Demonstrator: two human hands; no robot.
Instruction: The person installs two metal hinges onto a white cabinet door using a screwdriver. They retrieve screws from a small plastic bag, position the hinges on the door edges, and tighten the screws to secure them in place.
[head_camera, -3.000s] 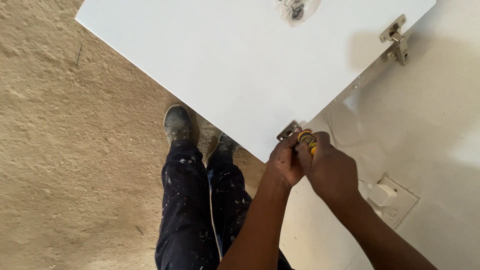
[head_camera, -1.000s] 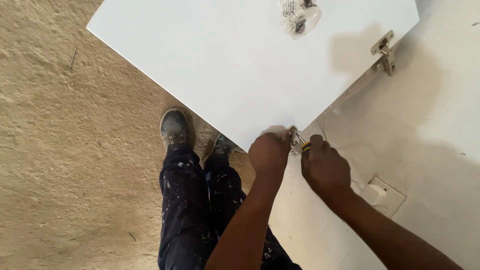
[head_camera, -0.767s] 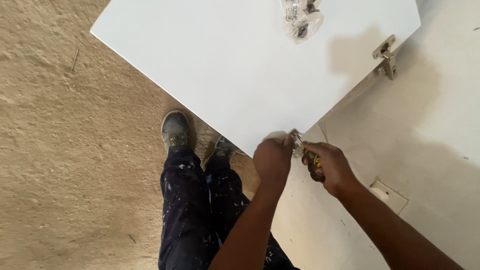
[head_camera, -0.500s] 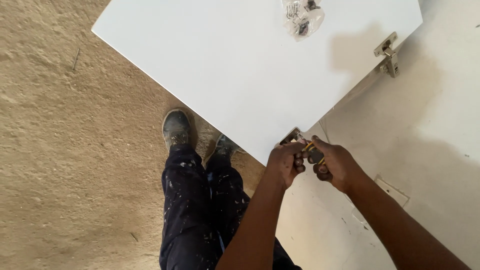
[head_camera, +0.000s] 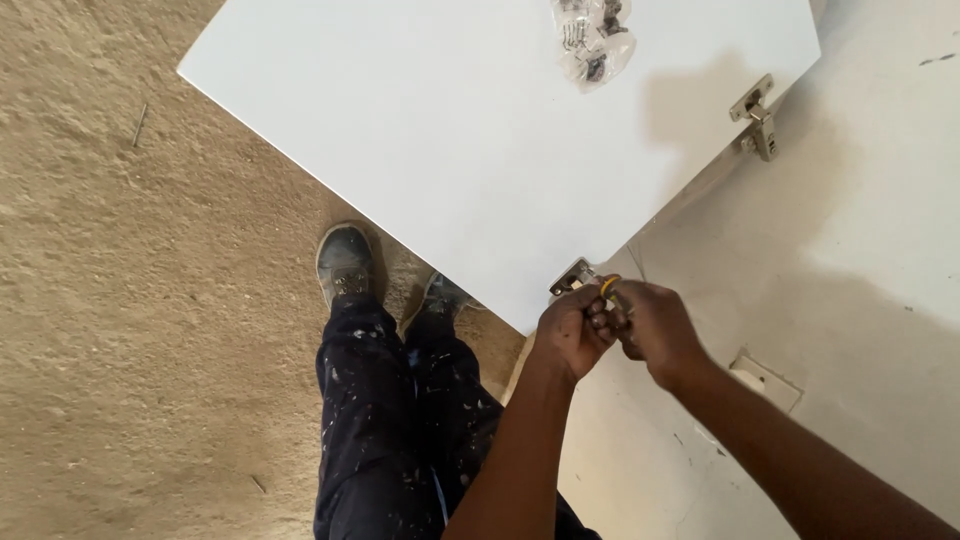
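Note:
A white cabinet door panel (head_camera: 460, 130) fills the upper middle of the head view, held out flat. A metal hinge (head_camera: 572, 278) sits at its near corner. My left hand (head_camera: 572, 330) is closed beside that hinge, touching it. My right hand (head_camera: 655, 330) grips a yellow-and-black screwdriver (head_camera: 611, 290) whose tip points at the hinge. The two hands press together. A second metal hinge (head_camera: 755, 115) is fixed farther along the same edge.
A clear plastic bag of small metal parts (head_camera: 592, 38) lies on the panel near its far edge. A white wall (head_camera: 860, 260) with a socket plate (head_camera: 765, 378) is on the right. My legs and shoes (head_camera: 345, 262) stand on a rough sandy floor.
My hands shifted slightly at the near hinge, the left hand dropping from the panel's corner to sit beside the screwdriver. The view drifted a little; the bag shows more fully.

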